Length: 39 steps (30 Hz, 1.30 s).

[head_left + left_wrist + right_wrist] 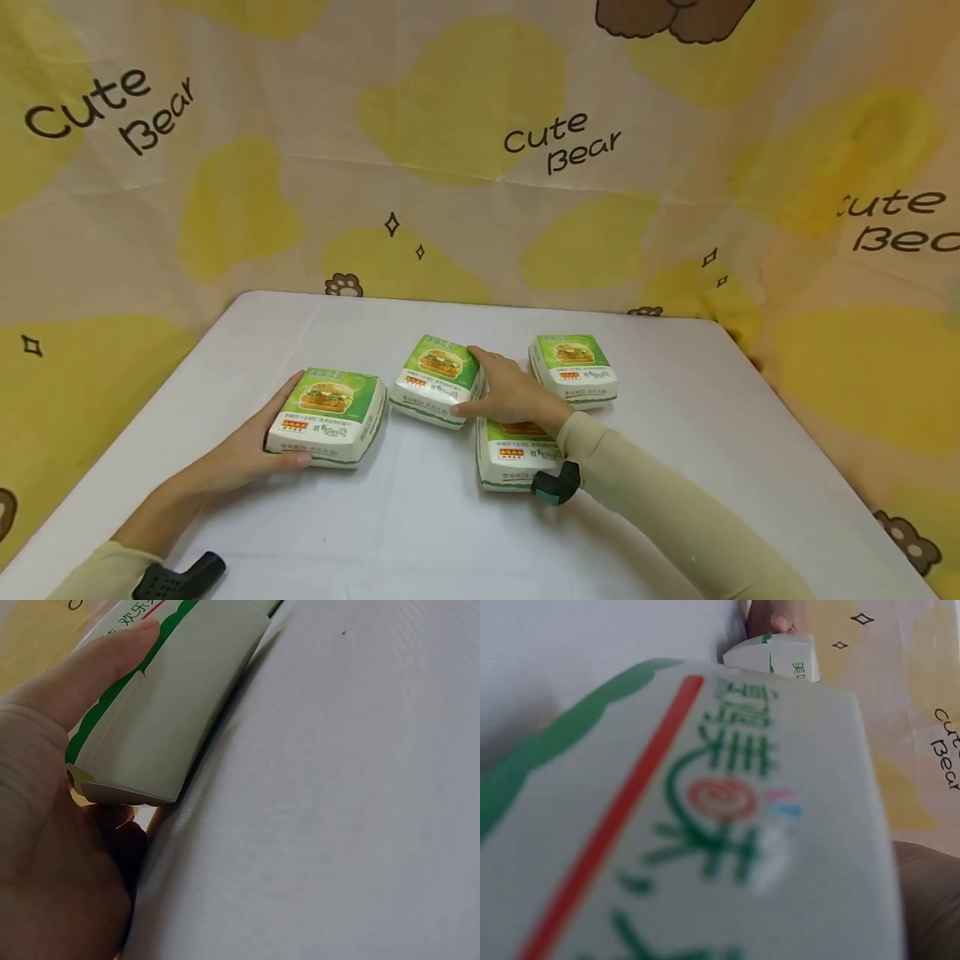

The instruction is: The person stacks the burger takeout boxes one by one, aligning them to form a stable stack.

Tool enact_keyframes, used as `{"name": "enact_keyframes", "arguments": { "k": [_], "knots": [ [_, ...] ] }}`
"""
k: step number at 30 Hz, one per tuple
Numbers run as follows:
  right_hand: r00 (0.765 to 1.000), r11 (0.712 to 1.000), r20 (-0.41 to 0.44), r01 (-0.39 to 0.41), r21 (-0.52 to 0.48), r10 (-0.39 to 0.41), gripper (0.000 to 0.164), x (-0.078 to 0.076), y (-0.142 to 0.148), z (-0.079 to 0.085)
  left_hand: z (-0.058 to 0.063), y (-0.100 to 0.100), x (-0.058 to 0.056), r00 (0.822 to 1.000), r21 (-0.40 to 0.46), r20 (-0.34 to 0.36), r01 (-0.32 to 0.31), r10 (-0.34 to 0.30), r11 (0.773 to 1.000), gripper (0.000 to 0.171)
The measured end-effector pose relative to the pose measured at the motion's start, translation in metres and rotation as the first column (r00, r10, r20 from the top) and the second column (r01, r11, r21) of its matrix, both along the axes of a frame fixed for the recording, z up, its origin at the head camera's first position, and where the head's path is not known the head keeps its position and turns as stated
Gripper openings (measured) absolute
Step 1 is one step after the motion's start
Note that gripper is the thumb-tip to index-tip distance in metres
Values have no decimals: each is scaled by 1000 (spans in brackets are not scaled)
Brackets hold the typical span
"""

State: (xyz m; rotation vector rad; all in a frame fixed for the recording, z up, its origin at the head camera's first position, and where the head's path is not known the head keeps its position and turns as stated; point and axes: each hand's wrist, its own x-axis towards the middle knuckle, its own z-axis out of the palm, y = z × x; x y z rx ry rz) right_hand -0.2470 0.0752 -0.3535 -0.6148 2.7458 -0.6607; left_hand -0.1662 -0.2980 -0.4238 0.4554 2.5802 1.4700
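Observation:
Four-cornered burger boxes, white and green with a burger picture, lie on the white table. My left hand (243, 450) grips the leftmost burger box (330, 408) from its left side. In the left wrist view the thumb (112, 671) lies on the front of that box (172, 697), its other fingers partly hidden behind. My right hand (517, 396) holds the middle burger box (435, 375) by its right side, thumb at the front corner and fingers at the back one. Under the right wrist sits a front burger box (517, 462), partly covered by the hand.
Another burger box (573, 371) stands at the back right, just beyond my right hand. The white table (390, 533) ends at a yellow patterned cloth backdrop (465, 100). A printed white box surface (705, 810) fills much of the right wrist view.

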Motion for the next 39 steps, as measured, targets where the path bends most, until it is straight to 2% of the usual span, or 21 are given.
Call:
{"name": "enact_keyframes", "arguments": {
  "k": [8, 12, 16, 23, 28, 34, 39],
  "knots": [
    [999, 995, -50, 13, 99, -8, 111, -1, -3, 0, -1, 1, 1, 1000, 24, -18, 8, -7, 1000, 107],
    [999, 992, -40, 18, 121, -13, 111, -4, -5, 4, -1, 0, 1, 1000, 38, -14, 5, -4, 999, 107],
    [1000, 996, 4, 26, 82, -27, 108, -6, -6, 7, -3, -1, 1, 1000, 65, 2, 0, 0, 998, 109],
    [998, 998, 36, 58, 9, -59, 109, -3, -5, 15, -3, 1, 0, 1000, 27, -6, -8, 8, 1000, 108],
    [999, 998, 30, 45, -37, -44, 104, -3, -6, 26, -3, 1, -1, 1000, -2, -20, -7, 7, 1000, 107],
    [998, 990, 52, 45, -130, -39, 102, -3, -10, 39, -3, 1, -1, 1000, 20, -12, -10, 11, 1000, 107],
    [997, 980, 78, 31, -196, -15, 100, -1, -11, 42, -3, 3, 1, 1000, 37, 5, -7, 7, 999, 107]
  ]
}}
